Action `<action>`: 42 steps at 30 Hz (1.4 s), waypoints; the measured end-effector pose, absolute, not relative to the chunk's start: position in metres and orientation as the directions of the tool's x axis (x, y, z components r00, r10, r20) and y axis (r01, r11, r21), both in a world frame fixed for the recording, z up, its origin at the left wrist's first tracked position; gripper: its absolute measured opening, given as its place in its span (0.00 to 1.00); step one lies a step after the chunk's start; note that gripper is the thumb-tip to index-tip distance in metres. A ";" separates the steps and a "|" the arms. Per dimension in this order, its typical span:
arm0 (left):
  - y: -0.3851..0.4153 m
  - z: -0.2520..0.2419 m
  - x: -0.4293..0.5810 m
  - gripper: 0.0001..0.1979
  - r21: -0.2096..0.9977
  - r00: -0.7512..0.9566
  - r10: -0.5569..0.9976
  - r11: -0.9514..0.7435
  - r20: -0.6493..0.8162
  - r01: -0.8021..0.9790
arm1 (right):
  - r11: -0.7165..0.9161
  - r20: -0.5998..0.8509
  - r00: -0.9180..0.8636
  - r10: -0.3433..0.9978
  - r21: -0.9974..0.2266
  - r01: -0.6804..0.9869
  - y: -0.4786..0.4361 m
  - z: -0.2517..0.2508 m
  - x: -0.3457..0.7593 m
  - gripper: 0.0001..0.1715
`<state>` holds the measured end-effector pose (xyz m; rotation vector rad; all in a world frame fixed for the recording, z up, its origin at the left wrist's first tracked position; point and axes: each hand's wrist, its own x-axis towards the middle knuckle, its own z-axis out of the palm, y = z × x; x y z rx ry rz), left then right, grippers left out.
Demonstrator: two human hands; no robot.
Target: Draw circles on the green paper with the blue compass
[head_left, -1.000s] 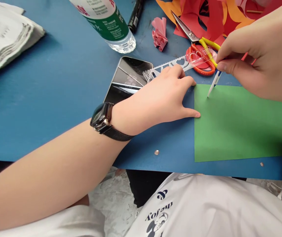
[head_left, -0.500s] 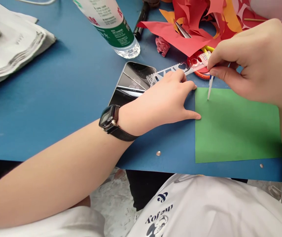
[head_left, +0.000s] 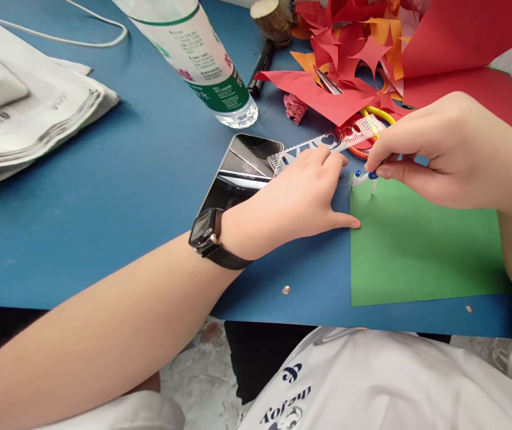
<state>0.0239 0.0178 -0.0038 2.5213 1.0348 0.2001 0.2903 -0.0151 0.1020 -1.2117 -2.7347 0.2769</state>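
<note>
A green sheet of paper (head_left: 426, 251) lies on the blue table near its front edge. Pinched between the thumb and fingers of my right hand (head_left: 448, 155) is a small white and blue drawing compass (head_left: 373, 175), whose two legs are spread over the sheet's upper left corner. My left hand (head_left: 312, 191) lies open, thumb stretched out to touch the sheet's left edge. Its fingers rest by a clear plastic ruler (head_left: 303, 149) with cut-out shapes. Beneath the ruler's end and my left wrist is a dark phone (head_left: 242, 158).
Behind my hands are red paper scraps (head_left: 318, 89), scissors with yellow and red handles (head_left: 381, 113) and a rolled paper rose (head_left: 295, 108). A water bottle (head_left: 220, 77) stands at the back, beside a black marker (head_left: 260, 68). Folded newspapers (head_left: 59, 125) lie at left.
The compass legs, seen as one before, now show spread apart, one nearer the sheet's corner. My left fingertips have drawn back slightly from the corner. The camera view has tilted up a little.
</note>
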 end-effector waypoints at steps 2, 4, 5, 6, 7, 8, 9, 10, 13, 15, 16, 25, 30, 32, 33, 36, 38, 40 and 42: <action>0.017 -0.003 0.024 0.48 0.429 0.721 0.693 -0.644 -0.023 0.633 | 0.653 0.021 -0.669 0.743 -0.243 0.717 -0.017 0.104 0.292 0.17; 0.016 0.000 0.025 0.51 0.419 0.724 0.689 -0.645 -0.043 0.639 | 0.659 0.012 -0.683 0.731 -0.272 0.701 -0.018 0.106 0.296 0.18; 0.016 0.001 0.027 0.51 0.406 0.722 0.689 -0.644 -0.058 0.648 | 0.667 0.013 -0.693 0.720 -0.288 0.687 -0.018 0.106 0.298 0.18; 0.016 0.003 0.028 0.50 0.392 0.720 0.690 -0.643 -0.076 0.658 | 0.665 0.005 -0.697 0.717 -0.304 0.682 -0.018 0.107 0.301 0.19; 0.015 0.004 0.029 0.49 0.379 0.718 0.690 -0.642 -0.095 0.667 | 0.657 -0.011 -0.696 0.718 -0.319 0.683 -0.018 0.107 0.304 0.19; 0.015 0.005 0.030 0.47 0.369 0.716 0.690 -0.640 -0.110 0.674 | 0.645 -0.033 -0.693 0.721 -0.335 0.687 -0.018 0.108 0.307 0.19; 0.015 0.005 0.031 0.46 0.364 0.714 0.689 -0.639 -0.121 0.678 | 0.630 -0.052 -0.686 0.725 -0.350 0.693 -0.017 0.108 0.310 0.19; 0.015 0.005 0.031 0.45 0.364 0.714 0.688 -0.638 -0.126 0.679 | 0.619 -0.066 -0.684 0.727 -0.367 0.694 -0.017 0.109 0.313 0.18; 0.016 0.003 0.030 0.47 0.380 0.718 0.687 -0.638 -0.110 0.669 | 0.603 -0.078 -0.689 0.720 -0.422 0.678 -0.014 0.109 0.321 0.14; 0.016 0.001 0.028 0.47 0.393 0.723 0.685 -0.641 -0.094 0.659 | 0.582 -0.085 -0.686 0.722 -0.462 0.669 -0.012 0.109 0.325 0.12; 0.017 0.000 0.027 0.46 0.398 0.724 0.684 -0.642 -0.089 0.655 | 0.569 -0.094 -0.683 0.724 -0.479 0.669 -0.011 0.109 0.326 0.12; 0.018 -0.004 0.025 0.45 0.392 0.736 0.674 -0.662 -0.062 0.639 | 0.587 -0.059 -0.663 0.746 -0.413 0.696 -0.011 0.103 0.319 0.17; 0.022 -0.011 0.024 0.49 0.410 0.734 0.679 -0.666 -0.013 0.624 | 0.547 0.013 -0.603 0.798 -0.437 0.714 -0.014 0.096 0.303 0.16; 0.023 -0.014 0.023 0.52 0.415 0.726 0.687 -0.662 0.002 0.625 | 0.550 0.054 -0.590 0.806 -0.437 0.712 -0.014 0.093 0.299 0.16; 0.023 -0.014 0.023 0.54 0.417 0.724 0.690 -0.660 0.007 0.625 | 0.552 0.072 -0.581 0.811 -0.422 0.719 -0.014 0.091 0.298 0.16; 0.023 -0.015 0.022 0.59 0.421 0.725 0.689 -0.661 0.012 0.622 | 0.545 0.115 -0.543 0.832 -0.354 0.760 -0.012 0.086 0.298 0.17; 0.022 -0.014 0.021 0.59 0.427 0.730 0.683 -0.664 0.012 0.614 | 0.557 0.145 -0.541 0.828 -0.323 0.765 -0.011 0.084 0.299 0.16; 0.022 -0.013 0.021 0.55 0.444 0.737 0.675 -0.668 0.027 0.597 | 0.564 0.149 -0.547 0.824 -0.314 0.764 -0.011 0.083 0.300 0.15; 0.022 -0.015 0.024 0.44 0.481 0.744 0.664 -0.679 0.077 0.555 | 0.566 0.133 -0.555 0.821 -0.318 0.761 -0.011 0.084 0.301 0.14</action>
